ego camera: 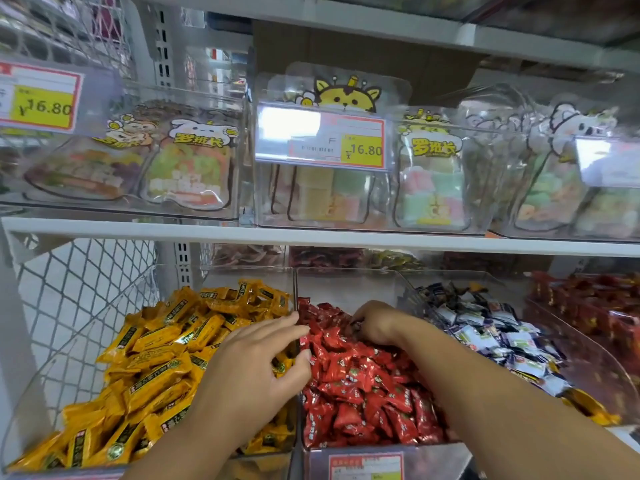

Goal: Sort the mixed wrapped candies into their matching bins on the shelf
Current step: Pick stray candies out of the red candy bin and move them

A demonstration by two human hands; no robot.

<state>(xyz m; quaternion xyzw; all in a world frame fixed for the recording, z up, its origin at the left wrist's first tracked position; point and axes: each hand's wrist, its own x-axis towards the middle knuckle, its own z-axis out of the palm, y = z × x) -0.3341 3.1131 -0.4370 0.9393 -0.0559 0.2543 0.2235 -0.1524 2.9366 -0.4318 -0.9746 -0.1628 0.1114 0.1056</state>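
Note:
Three clear bins stand side by side on the lower shelf. The left bin holds yellow candies point(156, 344), the middle bin red candies point(360, 382), and the right bin white and dark blue candies point(498, 337). My left hand point(256, 365) reaches over the clear divider point(295, 292) between the yellow and red bins, and a yellow candy point(282, 364) sits pinched between its thumb and fingers. My right hand point(375, 323) lies on the far part of the red pile. Its fingers curl down into the candies, and what they hold is hidden.
A fourth bin of dark red packets point(595, 306) stands at the far right. The shelf above carries clear boxes of gummy bags point(194, 168) and price tags point(320, 136). A white wire mesh panel point(79, 299) closes the left side. More bins sit behind.

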